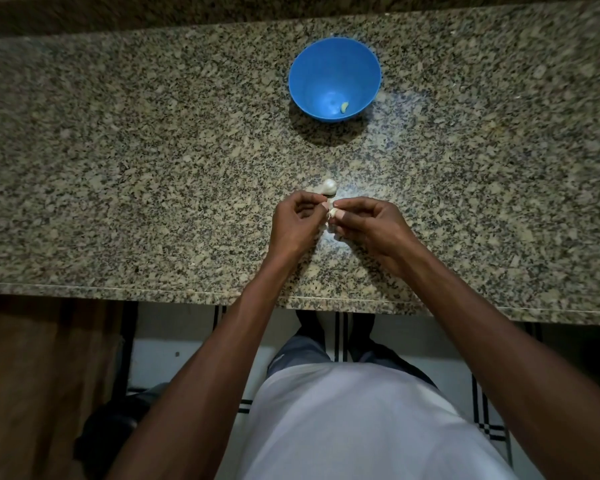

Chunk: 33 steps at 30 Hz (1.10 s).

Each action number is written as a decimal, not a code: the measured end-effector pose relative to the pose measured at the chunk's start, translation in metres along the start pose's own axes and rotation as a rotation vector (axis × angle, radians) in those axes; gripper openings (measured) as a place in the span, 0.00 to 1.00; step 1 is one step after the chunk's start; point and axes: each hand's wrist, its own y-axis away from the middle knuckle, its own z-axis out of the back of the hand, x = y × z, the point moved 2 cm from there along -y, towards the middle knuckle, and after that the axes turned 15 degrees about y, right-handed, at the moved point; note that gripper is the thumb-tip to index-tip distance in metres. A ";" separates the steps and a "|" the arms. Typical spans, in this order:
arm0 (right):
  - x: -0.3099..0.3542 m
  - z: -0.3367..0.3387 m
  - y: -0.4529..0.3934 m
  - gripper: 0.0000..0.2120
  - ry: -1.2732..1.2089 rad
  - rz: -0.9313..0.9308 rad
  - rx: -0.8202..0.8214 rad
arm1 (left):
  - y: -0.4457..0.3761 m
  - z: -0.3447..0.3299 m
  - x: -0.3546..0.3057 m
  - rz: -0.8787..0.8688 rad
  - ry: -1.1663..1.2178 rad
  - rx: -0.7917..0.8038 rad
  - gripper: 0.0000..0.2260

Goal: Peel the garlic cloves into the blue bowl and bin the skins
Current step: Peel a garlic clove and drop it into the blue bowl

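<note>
While both hands meet above the speckled table (153,168), the left hand (297,221) and right hand (371,225) each pinch the same garlic clove (333,212) in a fingertip grip; more garlic (327,186) lies just beyond, and the blue bowl (312,64) farther back holds one peeled clove (344,106)

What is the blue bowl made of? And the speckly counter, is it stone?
The blue bowl looks like plastic: one even colour, smooth walls with a soft sheen. The counter looks like polished granite or a granite-look stone: black, grey and cream flecks, and a glossy patch reflecting light near the bowl.
</note>
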 end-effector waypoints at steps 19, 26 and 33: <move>0.001 0.004 -0.003 0.12 0.178 0.089 -0.038 | 0.005 0.007 0.004 -0.032 -0.009 0.056 0.10; 0.002 0.008 -0.004 0.13 0.299 0.145 -0.012 | 0.009 0.005 0.003 -0.004 0.022 0.046 0.10; 0.003 0.007 -0.006 0.09 0.406 0.179 0.002 | 0.009 0.006 0.001 -0.006 -0.063 0.124 0.10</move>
